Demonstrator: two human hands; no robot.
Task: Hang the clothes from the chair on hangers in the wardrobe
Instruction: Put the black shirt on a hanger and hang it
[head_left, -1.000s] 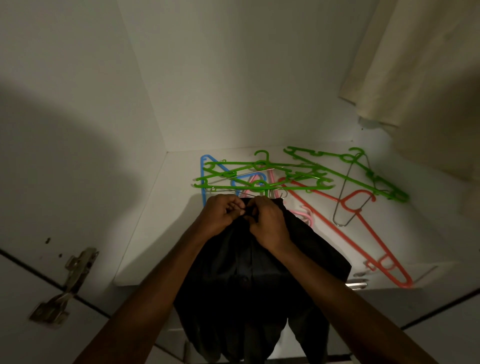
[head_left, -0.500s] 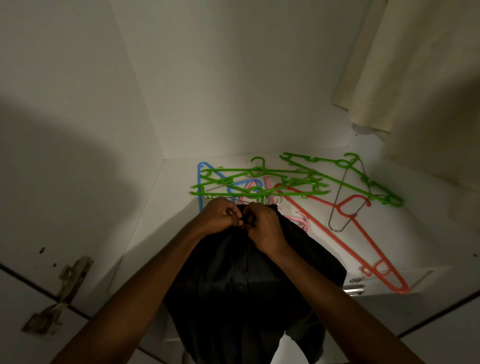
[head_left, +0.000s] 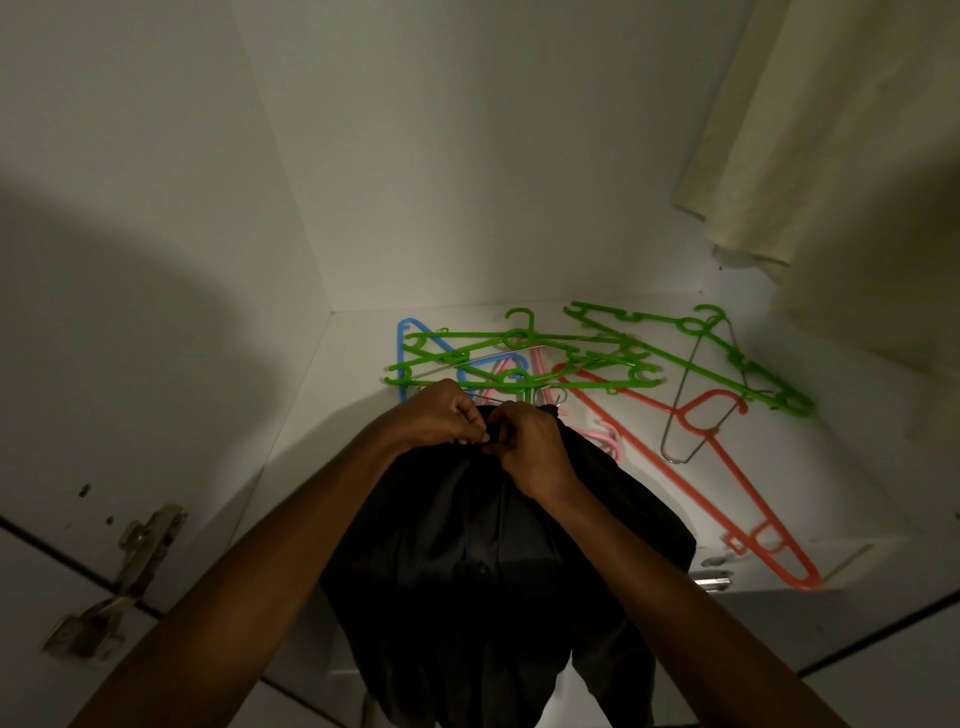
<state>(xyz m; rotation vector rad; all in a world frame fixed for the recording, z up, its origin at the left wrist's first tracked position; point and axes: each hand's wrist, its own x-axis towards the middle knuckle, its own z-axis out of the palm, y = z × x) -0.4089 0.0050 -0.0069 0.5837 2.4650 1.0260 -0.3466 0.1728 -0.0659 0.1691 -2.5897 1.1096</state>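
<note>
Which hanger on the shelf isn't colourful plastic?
The thin grey wire hanger, lying on the right between the green hanger and the red hanger. The rest are green, blue, pink or red.

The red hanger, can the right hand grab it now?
Probably not yet: the right hand is busy pinching the black shirt. The red hanger lies uncovered on the shelf beside it.

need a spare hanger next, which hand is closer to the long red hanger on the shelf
Right. The right hand, pinching the dark shirt, sits just left of the red hanger; the left hand is farther left.
</note>
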